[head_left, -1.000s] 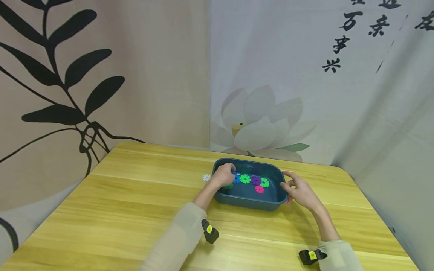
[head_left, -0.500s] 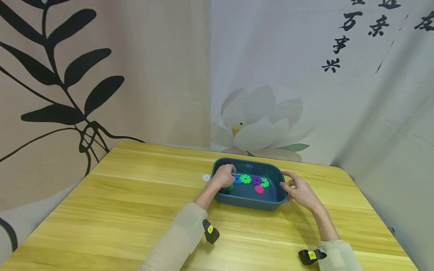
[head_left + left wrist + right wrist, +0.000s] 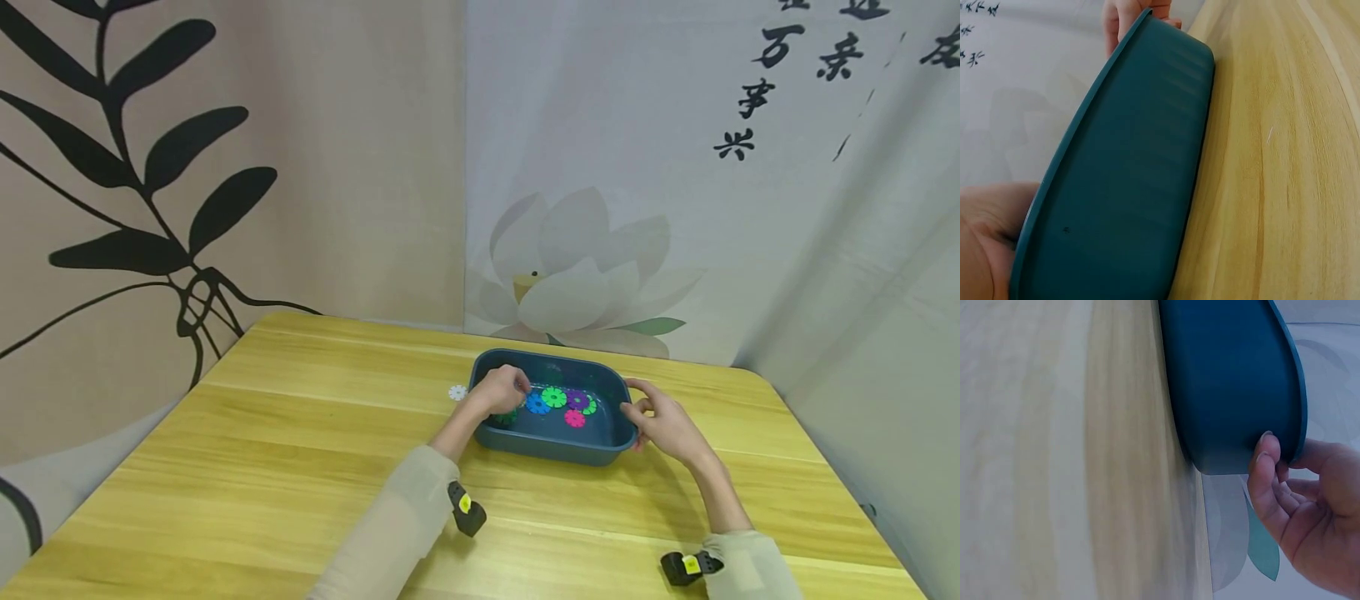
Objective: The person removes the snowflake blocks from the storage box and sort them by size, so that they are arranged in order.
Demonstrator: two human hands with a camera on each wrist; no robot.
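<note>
A dark blue-green rectangular plastic basin (image 3: pixel 555 450) stands on the wooden table. Inside lie several flower-shaped plastic discs, among them a blue disc (image 3: pixel 537 403), a green disc (image 3: pixel 553 397), a purple disc (image 3: pixel 577 400) and a pink disc (image 3: pixel 574 418). Over the basin's left rim reaches my left hand (image 3: pixel 497 390), its fingers bent down beside the blue disc; I cannot tell whether they pinch a disc. The wall hides those fingertips in the left wrist view. My right hand (image 3: pixel 667 423) grips the basin's right rim between thumb and fingers, as the right wrist view also shows.
Left of the basin, a white disc (image 3: pixel 457 392) lies on the wooden table (image 3: pixel 300 467). Behind the table's far edge hangs a printed curtain (image 3: pixel 360 167) with leaves, a lotus and black characters.
My left hand has shifted slightly right inside the basin, its fingers more bent. The blue, green and purple discs have slid a little right. The right hand and basin stay put.
</note>
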